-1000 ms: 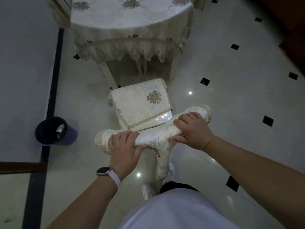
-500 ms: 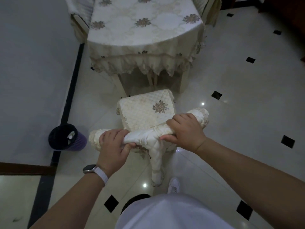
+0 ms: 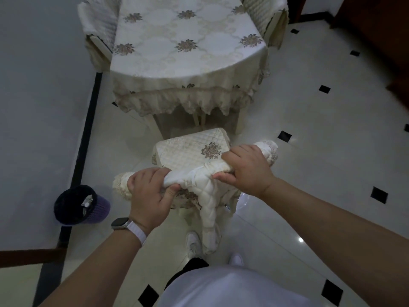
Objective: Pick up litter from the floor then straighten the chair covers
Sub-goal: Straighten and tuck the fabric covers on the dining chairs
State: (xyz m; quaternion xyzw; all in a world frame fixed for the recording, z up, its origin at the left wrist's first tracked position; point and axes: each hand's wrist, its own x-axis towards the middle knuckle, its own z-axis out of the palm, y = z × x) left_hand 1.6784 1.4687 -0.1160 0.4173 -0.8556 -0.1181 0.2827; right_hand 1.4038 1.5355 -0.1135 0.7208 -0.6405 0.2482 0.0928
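Shows one cream quilted chair cover (image 3: 199, 177) bunched into a roll along the top of the chair back, with a padded strip hanging from its middle toward the floor. Holds it near both ends of that roll: left hand (image 3: 147, 196) toward the left end, right hand (image 3: 245, 168) toward the right, the fabric running straight between them. Clamps both hands tight on the cloth, fingers curled over the top, thumbs tucked underneath. Leaves a frilled end sticking out past each fist.

Stands behind one chair (image 3: 190, 151), its quilted seat with a single flower motif just beyond the hands and close to one table (image 3: 177, 63) under a flowered cloth. Wears one watch (image 3: 120, 223) on the left wrist and two white shoes (image 3: 193, 242) on the pale tiled floor (image 3: 309, 162). Takes in two more covered chairs (image 3: 97, 29) at the table's far corners. Also takes in one dark bin (image 3: 79, 204) on the floor to the left, well apart from the chair, with a bit of litter inside.
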